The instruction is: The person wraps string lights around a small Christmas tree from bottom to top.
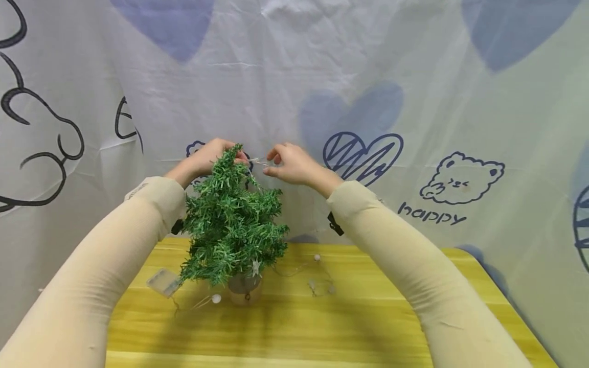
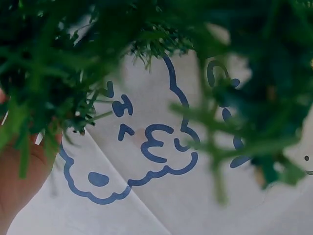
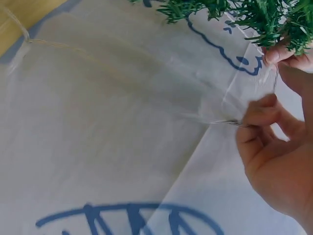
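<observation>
A small green artificial Christmas tree stands in a pale pot on the table. Behind its tip, my left hand pinches a thin string-light wire between thumb and finger; the branches partly cover that hand. Just to the right, my right hand pinches the same string, with the thumb and fingertips curled in. From there a stretch of wire runs off toward the table. In the left wrist view, blurred branches hide most of the left hand.
A clear battery box lies left of the pot, beside a round white light. A star light hangs in front of the lower branches. More lights lie right of the pot on the wooden table. A printed curtain hangs behind.
</observation>
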`<state>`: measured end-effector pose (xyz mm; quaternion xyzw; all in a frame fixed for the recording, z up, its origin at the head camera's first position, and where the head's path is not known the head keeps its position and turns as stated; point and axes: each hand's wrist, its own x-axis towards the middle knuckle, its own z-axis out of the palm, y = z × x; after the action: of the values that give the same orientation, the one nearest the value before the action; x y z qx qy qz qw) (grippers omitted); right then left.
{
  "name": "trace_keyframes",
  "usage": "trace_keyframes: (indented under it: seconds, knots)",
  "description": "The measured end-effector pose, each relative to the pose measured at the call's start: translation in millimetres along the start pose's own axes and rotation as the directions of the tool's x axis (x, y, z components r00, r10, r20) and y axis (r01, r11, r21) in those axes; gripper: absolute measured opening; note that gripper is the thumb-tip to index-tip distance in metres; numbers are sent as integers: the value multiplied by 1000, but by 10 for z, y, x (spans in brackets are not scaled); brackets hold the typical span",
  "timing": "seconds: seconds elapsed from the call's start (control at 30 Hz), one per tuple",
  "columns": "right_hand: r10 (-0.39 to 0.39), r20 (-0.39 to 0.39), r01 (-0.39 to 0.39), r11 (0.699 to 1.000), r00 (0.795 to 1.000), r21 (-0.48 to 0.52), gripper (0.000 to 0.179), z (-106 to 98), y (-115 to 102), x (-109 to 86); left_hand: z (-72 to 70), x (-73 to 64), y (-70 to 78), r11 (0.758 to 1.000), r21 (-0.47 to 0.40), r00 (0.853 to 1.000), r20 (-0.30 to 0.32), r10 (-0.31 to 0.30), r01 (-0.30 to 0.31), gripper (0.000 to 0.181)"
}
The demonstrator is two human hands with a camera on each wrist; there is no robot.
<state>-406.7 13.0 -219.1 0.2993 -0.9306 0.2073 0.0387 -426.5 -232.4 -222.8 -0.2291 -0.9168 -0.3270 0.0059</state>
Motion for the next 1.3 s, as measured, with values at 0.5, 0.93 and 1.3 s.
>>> trace_keyframes:
  seconds: [0.5, 0.93, 1.3]
  knots:
    - [110, 275, -146, 983, 955, 112, 23, -237, 293, -342, -6, -28, -72, 993, 60, 994, 34, 101, -103, 25]
    - [130, 342, -348, 598, 931, 722, 47, -351, 503, -502, -22, -109, -66, 999, -46, 1000, -18, 3, -4, 32]
    - [141, 489, -358, 850, 861, 386, 32, -486, 611, -607, -90, -252, -108, 994, -70, 996, 11, -88, 89, 41]
